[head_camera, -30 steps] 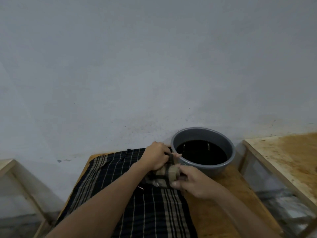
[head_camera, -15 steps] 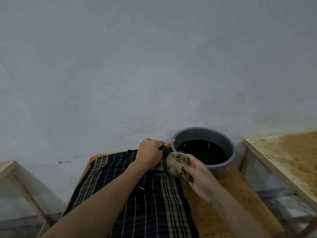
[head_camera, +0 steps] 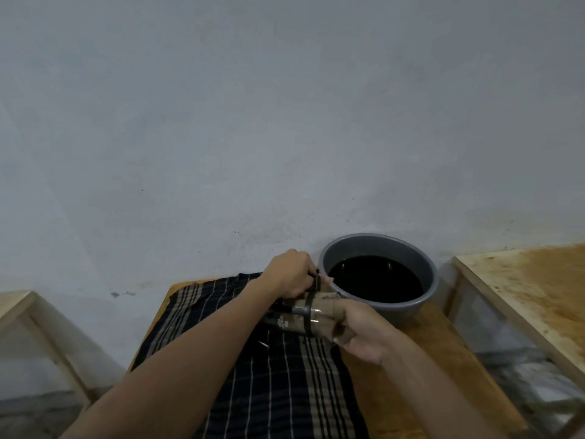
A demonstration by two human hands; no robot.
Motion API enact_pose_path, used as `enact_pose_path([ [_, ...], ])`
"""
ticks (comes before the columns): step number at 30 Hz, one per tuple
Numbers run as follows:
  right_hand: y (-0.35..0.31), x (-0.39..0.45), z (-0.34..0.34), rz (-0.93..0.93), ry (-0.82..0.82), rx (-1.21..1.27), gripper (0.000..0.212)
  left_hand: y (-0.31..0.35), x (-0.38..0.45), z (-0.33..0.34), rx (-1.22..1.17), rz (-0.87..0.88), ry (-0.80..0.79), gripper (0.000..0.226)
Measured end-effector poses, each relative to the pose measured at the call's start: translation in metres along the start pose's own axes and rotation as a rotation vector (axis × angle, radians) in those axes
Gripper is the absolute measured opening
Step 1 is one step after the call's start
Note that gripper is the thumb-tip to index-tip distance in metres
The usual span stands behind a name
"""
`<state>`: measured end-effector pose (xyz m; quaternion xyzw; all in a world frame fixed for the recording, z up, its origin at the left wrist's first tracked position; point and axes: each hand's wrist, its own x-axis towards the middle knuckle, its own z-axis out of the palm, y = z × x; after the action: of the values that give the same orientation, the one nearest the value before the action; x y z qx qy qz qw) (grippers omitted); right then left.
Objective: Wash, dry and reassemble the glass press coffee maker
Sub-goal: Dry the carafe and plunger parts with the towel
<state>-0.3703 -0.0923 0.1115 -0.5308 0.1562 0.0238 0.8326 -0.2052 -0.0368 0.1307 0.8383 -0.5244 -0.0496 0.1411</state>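
The glass press beaker [head_camera: 292, 318] lies on its side just above the dark checked cloth [head_camera: 269, 391], ringed by a black band with a black handle [head_camera: 316, 280]. My left hand [head_camera: 289, 274] grips that handle from above. My right hand [head_camera: 364, 334] is at the beaker's open end. Its fingers show through the glass inside, and the thumb lies outside against the rim. Dark specks cling to the glass. The plunger and lid are not in view.
A grey basin [head_camera: 424, 307] of dark liquid stands at the back right of the wooden table [head_camera: 395, 391], touching distance from the beaker. A stained wooden table [head_camera: 538, 286] stands to the right and another table corner [head_camera: 15, 302] to the left. The wall is close behind.
The beaker was lifted and tilted toward the basin half a second ago; now it is lowered and lying level, with my right hand's fingers deeper inside it.
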Motion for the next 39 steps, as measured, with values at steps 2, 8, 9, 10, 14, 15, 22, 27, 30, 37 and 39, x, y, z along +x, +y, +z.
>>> enact_pose_path([
  [2, 0.0, -0.005, -0.002, -0.057, -0.03, 0.084, 0.027, -0.007, 0.001, -0.003, -0.04, -0.024, -0.031, 0.041],
  [8, -0.008, -0.017, -0.012, -0.666, -0.005, -0.891, 0.026, -0.022, -0.001, -0.014, -0.177, -0.068, -0.245, 0.034],
  [9, -0.01, -0.016, -0.013, -0.725, -0.048, -1.02, 0.025, -0.021, -0.001, -0.013, -0.158, -0.075, -0.311, 0.034],
  [10, -0.011, -0.013, -0.012, -0.755, -0.094, -1.13, 0.025, -0.018, 0.0, -0.011, -0.121, -0.08, -0.373, 0.034],
  [14, 0.008, 0.008, -0.009, -0.483, -0.176, -1.205, 0.02, -0.012, 0.001, 0.0, -0.061, -0.108, -0.44, 0.029],
  [15, 0.014, 0.011, -0.011, -0.398, -0.106, -1.074, 0.018, -0.014, 0.0, 0.002, -0.053, -0.113, -0.386, 0.03],
  [22, 0.014, 0.018, -0.01, -0.147, 0.253, 0.555, 0.023, -0.017, -0.012, 0.006, 0.352, -0.018, 0.263, 0.03],
  [27, 0.017, 0.017, -0.005, -0.453, 0.273, -0.361, 0.032, -0.024, -0.017, 0.017, 0.156, 0.013, 0.503, 0.059],
  [30, 0.017, 0.014, -0.008, -0.642, 0.186, -0.899, 0.009, -0.022, -0.011, 0.009, -0.125, -0.028, 0.458, 0.063],
  [37, -0.008, 0.006, 0.001, -0.29, -0.158, -1.344, 0.021, -0.018, -0.009, 0.005, -0.27, -0.021, 0.116, 0.055],
  [39, 0.002, 0.013, 0.006, -0.119, -0.168, -0.87, 0.053, -0.001, -0.009, 0.003, -0.083, 0.006, 0.075, 0.038],
])
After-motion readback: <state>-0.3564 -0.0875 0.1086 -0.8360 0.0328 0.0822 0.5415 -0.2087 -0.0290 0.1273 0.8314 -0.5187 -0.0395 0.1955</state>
